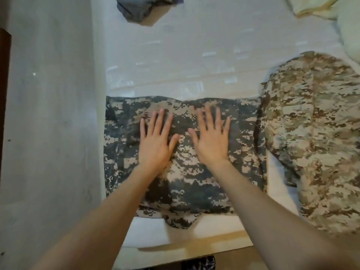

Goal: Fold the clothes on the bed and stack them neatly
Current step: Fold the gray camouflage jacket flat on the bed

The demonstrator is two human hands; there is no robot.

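- Bed sheet [194, 55], white and faintly creased, is seen filling the view, and every garment is laid on it.
- Front and centre, at the near edge of the bed, the grey camouflage garment [194, 182] is spread out. Its pixelated pattern is made up of dark grey, pale grey and beige. It is folded into a rough rectangle, with a rounded flap left sticking out at the near side.
- Just to the right, the tan camouflage garment [315, 137] is laid in sand and brown pixels, its left edge meeting the grey one.
- On the upper half of the grey camouflage garment, the left hand [155, 141] and right hand [212, 141] are pressed flat side by side. Fingers are straight and spread, and nothing is gripped.
- At the far edge, a crumpled grey cloth [136, 8] is glimpsed, cut off by the frame.
- In the far right corner, a pale cream cloth [311, 6] is just caught.
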